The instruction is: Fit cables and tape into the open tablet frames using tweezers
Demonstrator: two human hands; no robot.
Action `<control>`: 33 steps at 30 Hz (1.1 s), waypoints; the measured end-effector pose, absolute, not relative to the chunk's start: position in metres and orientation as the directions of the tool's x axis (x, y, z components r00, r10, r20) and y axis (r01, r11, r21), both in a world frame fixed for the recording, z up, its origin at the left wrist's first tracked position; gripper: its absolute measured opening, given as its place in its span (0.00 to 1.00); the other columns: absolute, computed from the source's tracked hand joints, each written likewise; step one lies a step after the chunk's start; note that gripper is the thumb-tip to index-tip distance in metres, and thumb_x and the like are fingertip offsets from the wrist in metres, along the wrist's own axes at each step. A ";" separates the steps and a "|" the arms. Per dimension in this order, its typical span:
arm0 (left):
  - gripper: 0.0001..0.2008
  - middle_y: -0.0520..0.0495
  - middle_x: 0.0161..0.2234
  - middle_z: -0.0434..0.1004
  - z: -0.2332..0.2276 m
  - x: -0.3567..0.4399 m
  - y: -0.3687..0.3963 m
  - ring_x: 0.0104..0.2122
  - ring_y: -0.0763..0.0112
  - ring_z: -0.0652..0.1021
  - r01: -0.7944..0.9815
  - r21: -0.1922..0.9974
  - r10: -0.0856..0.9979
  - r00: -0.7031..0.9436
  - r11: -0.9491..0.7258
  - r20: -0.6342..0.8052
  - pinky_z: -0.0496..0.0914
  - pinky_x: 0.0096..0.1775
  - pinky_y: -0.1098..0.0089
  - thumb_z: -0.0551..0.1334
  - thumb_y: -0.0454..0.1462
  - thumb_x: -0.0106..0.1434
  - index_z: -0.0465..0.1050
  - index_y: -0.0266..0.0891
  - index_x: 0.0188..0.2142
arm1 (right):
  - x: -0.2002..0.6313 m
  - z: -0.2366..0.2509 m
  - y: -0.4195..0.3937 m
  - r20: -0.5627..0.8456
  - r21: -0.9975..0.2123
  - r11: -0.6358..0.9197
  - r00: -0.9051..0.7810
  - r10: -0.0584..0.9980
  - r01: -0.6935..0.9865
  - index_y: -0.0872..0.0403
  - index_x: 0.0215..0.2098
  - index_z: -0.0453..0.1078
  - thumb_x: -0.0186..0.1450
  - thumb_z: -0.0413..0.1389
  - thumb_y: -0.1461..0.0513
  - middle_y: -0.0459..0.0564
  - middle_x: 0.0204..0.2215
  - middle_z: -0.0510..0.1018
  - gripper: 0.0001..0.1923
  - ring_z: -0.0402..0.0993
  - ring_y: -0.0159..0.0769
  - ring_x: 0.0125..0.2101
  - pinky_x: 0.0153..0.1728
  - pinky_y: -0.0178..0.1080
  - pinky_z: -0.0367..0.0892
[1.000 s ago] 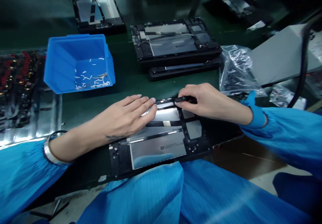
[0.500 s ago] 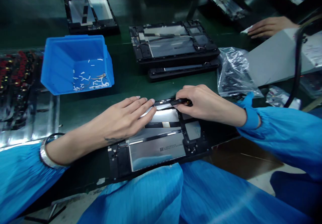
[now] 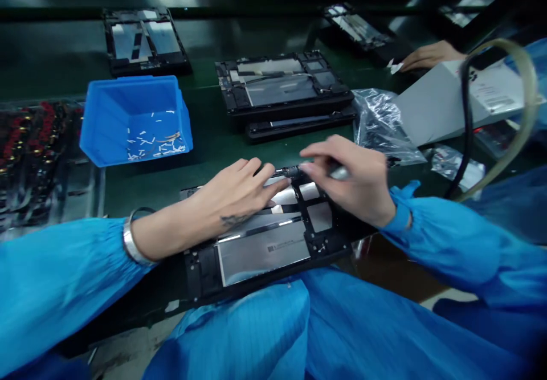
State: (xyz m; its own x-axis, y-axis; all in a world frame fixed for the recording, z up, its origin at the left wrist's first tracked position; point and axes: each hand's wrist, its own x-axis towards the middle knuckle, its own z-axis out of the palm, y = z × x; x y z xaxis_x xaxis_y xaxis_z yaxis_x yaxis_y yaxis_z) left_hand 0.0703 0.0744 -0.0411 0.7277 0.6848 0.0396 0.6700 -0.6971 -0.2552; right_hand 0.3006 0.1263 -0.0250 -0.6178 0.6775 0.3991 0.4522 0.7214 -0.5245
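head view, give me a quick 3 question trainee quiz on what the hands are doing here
1. True or false: the left hand lies flat on the open tablet frame.
2. What does the right hand grip? A) dark slim tool B) blue bin C) plastic bag
3. Fill in: the white scraps lie inside the blue ___.

Key: 1 true; 2 A; 3 bin.
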 end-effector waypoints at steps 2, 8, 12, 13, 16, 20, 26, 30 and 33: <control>0.22 0.37 0.46 0.74 -0.041 0.067 0.081 0.38 0.57 0.77 0.728 -0.093 0.730 0.683 -0.679 0.020 0.72 0.36 0.63 0.49 0.40 0.77 0.62 0.40 0.67 | 0.305 -0.027 0.095 0.387 -0.790 0.576 -0.556 0.735 0.212 0.50 0.45 0.78 0.74 0.51 0.57 0.44 0.26 0.78 0.13 0.73 0.32 0.27 0.35 0.39 0.68; 0.22 0.47 0.37 0.79 -0.034 0.042 0.108 0.34 0.69 0.77 0.760 0.530 0.871 0.485 -0.376 -0.077 0.67 0.35 0.72 0.50 0.47 0.75 0.79 0.37 0.45 | 0.287 -0.058 0.027 0.339 -0.934 0.326 -0.648 0.682 -0.145 0.51 0.44 0.83 0.74 0.43 0.44 0.47 0.21 0.72 0.30 0.68 0.35 0.25 0.30 0.42 0.66; 0.25 0.49 0.27 0.75 -0.023 0.038 0.117 0.26 0.72 0.72 0.769 0.594 0.856 0.454 -0.237 -0.247 0.59 0.27 0.72 0.52 0.51 0.72 0.79 0.36 0.34 | 0.278 -0.078 0.024 0.399 -0.914 0.374 -0.495 0.772 -0.155 0.51 0.46 0.82 0.71 0.48 0.42 0.48 0.21 0.73 0.28 0.67 0.37 0.24 0.25 0.41 0.65; 0.24 0.49 0.30 0.77 -0.021 0.037 0.117 0.29 0.72 0.74 0.765 0.603 0.859 0.449 -0.227 -0.246 0.60 0.28 0.73 0.53 0.51 0.72 0.80 0.37 0.36 | 0.277 -0.081 0.025 0.431 -0.899 0.411 -0.454 0.780 -0.147 0.49 0.48 0.82 0.71 0.48 0.43 0.50 0.25 0.77 0.27 0.70 0.38 0.26 0.27 0.42 0.68; 0.19 0.47 0.40 0.81 -0.015 0.036 0.116 0.37 0.68 0.77 0.718 0.654 0.884 0.439 -0.239 -0.160 0.65 0.35 0.74 0.58 0.49 0.69 0.79 0.38 0.44 | 0.272 -0.085 0.030 0.520 -0.844 0.523 -0.411 0.749 -0.115 0.45 0.55 0.77 0.71 0.53 0.46 0.52 0.40 0.82 0.22 0.77 0.42 0.37 0.38 0.46 0.74; 0.17 0.49 0.29 0.76 -0.007 0.037 0.112 0.28 0.72 0.72 0.622 0.774 0.905 0.389 -0.119 -0.173 0.62 0.28 0.75 0.64 0.49 0.62 0.76 0.36 0.39 | 0.273 -0.084 0.035 0.590 -0.784 0.610 -0.440 0.677 -0.113 0.40 0.65 0.66 0.73 0.53 0.58 0.48 0.45 0.83 0.23 0.80 0.38 0.44 0.45 0.44 0.79; 0.13 0.49 0.32 0.74 0.026 0.044 0.100 0.29 0.75 0.69 0.499 0.861 0.929 0.355 -0.096 -0.103 0.58 0.28 0.76 0.67 0.43 0.59 0.77 0.35 0.36 | 0.315 -0.065 0.063 0.572 -0.292 0.956 -0.808 0.141 -0.040 0.45 0.65 0.66 0.70 0.59 0.58 0.55 0.60 0.76 0.26 0.73 0.46 0.60 0.58 0.54 0.73; 0.15 0.50 0.31 0.74 0.037 0.046 0.099 0.24 0.76 0.68 0.422 0.903 0.952 0.301 -0.078 -0.058 0.58 0.25 0.74 0.67 0.39 0.59 0.77 0.35 0.45 | 0.331 -0.050 0.080 0.653 -0.129 0.990 -0.746 0.132 0.063 0.38 0.61 0.71 0.69 0.58 0.68 0.48 0.56 0.79 0.26 0.76 0.43 0.57 0.61 0.54 0.70; 0.15 0.48 0.32 0.78 0.030 0.048 0.093 0.27 0.75 0.73 0.309 0.944 0.963 0.268 -0.111 0.025 0.65 0.29 0.75 0.70 0.39 0.57 0.76 0.34 0.42 | 0.331 -0.043 0.076 0.836 -0.340 0.937 -0.429 0.342 0.084 0.38 0.54 0.76 0.70 0.57 0.62 0.44 0.50 0.83 0.17 0.81 0.44 0.51 0.57 0.55 0.73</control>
